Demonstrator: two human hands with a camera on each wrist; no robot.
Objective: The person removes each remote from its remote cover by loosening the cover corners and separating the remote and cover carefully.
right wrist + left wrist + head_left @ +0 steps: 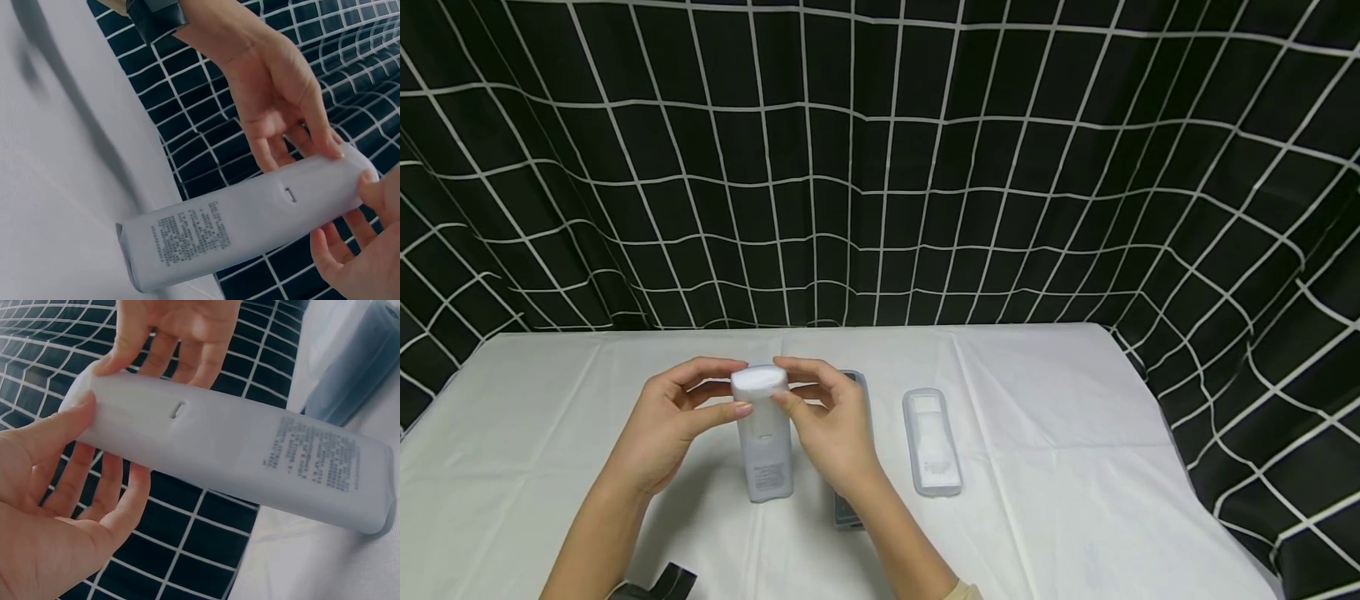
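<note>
A white remote control (767,454) stands on end on the white cloth, tilted a little, its back with a small latch and printed text towards me. A translucent cover seems to wrap it. My left hand (668,421) pinches the top end from the left, thumb on the back face and fingers behind. From the other side my right hand (841,429) pinches the same end in the same way. Both wrist views show the remote's back (225,440) and its lower end (140,256) near the cloth.
Partly hidden under my right forearm lies a dark remote-like thing (848,518) in a bluish case. Further right, another white remote (934,442) lies back up in a translucent cover. A black curtain with white grid lines (880,167) hangs behind the white-covered table (1060,467).
</note>
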